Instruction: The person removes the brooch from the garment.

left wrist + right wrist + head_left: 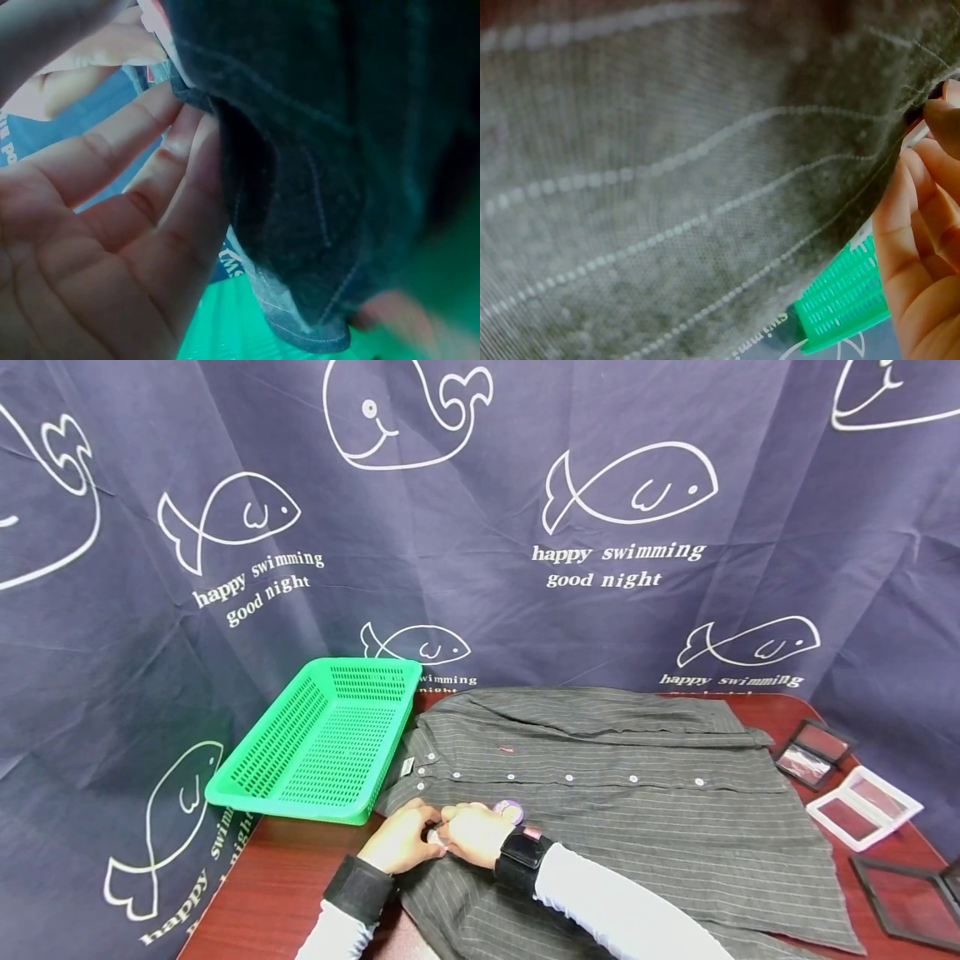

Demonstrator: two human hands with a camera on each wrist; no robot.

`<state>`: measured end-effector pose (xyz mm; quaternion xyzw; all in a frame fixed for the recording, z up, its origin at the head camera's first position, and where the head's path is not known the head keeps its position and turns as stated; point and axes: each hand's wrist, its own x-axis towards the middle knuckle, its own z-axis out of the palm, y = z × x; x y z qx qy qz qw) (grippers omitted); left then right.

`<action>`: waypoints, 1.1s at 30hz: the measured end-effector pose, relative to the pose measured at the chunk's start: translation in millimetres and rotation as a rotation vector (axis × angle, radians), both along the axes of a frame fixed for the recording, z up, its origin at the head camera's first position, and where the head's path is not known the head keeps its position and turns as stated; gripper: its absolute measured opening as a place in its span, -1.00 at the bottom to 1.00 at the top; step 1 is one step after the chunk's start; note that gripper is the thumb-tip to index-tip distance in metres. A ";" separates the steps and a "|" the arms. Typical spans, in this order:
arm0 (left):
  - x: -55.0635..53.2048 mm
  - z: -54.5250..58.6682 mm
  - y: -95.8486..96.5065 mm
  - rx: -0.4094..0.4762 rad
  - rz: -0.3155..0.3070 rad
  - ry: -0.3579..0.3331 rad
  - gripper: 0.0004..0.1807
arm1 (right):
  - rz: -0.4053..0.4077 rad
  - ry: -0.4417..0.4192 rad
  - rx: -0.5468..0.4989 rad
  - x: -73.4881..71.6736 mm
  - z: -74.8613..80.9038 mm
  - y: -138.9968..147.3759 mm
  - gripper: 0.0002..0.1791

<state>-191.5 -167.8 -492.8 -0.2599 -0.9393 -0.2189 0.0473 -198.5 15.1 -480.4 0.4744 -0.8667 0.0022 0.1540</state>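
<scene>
A dark grey pinstriped button-up shirt (pixel 600 827) lies spread on the table with its row of white buttons across it. Both hands meet at its front left part. My left hand (pixel 405 837) pinches the edge of the cloth, and the left wrist view has these fingers (pixel 161 161) against a lifted fold. Close beside it, my right hand (pixel 474 833) grips at the same spot. A small white piece (pixel 435 837) shows between the hands, mostly hidden by fingers; I cannot tell what it is. A round purple badge (pixel 508 812) sits on the shirt just beyond the right hand.
A green plastic basket (pixel 337 752) stands at the left, next to the shirt collar. Along the right table edge lie open frame-like cases: a small black one (pixel 816 752), a white one (pixel 864 807) and a larger black one (pixel 907 902). A blue printed curtain (pixel 480 568) hangs behind.
</scene>
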 end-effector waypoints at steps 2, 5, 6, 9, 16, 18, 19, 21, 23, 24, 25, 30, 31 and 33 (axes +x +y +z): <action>-0.3 -0.7 -0.9 -0.001 -0.004 0.009 -0.62 | -0.001 0.022 0.016 0.7 0.7 -0.4 -0.94; -1.1 -1.9 -1.5 -0.006 -0.009 0.023 -0.63 | -0.001 0.058 0.033 1.7 1.0 -0.8 -0.93; -1.3 -2.3 -1.5 -0.008 -0.009 0.027 -0.63 | 0.000 0.068 0.033 2.0 1.1 -0.9 -0.94; -1.4 -2.9 -1.5 -0.009 -0.010 0.033 -0.64 | -0.005 0.096 0.035 2.7 0.8 -1.6 -0.94; -1.6 -3.7 -0.4 -0.019 -0.011 0.069 -0.66 | -0.043 0.143 0.042 5.3 0.8 -4.8 -0.93; -1.8 -4.6 -0.2 -0.024 -0.009 0.078 -0.66 | -0.057 0.161 0.051 6.5 1.0 -6.0 -0.93; -2.0 -5.1 -0.1 -0.026 -0.008 0.081 -0.67 | -0.063 0.173 0.060 7.1 0.8 -6.5 -0.92; -2.1 -5.9 -0.1 -0.025 -0.009 0.089 -0.68 | -0.074 0.189 0.073 8.1 0.4 -7.3 -0.92; -2.1 -6.6 -0.2 -0.026 -0.010 0.098 -0.68 | -0.082 0.196 0.083 9.3 0.0 -7.8 -0.91; -2.1 -6.9 -0.3 -0.026 -0.010 0.100 -0.69 | -0.086 0.200 0.087 9.9 -0.3 -8.2 -0.92; -2.0 -7.0 -0.4 -0.027 -0.010 0.102 -0.69 | -0.091 0.203 0.089 10.5 -0.5 -8.4 -0.92; -1.5 -5.6 0.1 -0.027 -0.004 0.099 -0.72 | -0.117 0.222 0.104 12.1 -1.1 -10.2 -0.93; -1.3 -4.8 0.4 -0.023 -0.004 0.096 -0.72 | -0.123 0.227 0.110 12.2 -1.0 -10.5 -0.92; -0.9 -3.4 0.9 -0.019 -0.005 0.093 -0.72 | -0.133 0.239 0.121 12.6 -0.5 -11.5 -0.92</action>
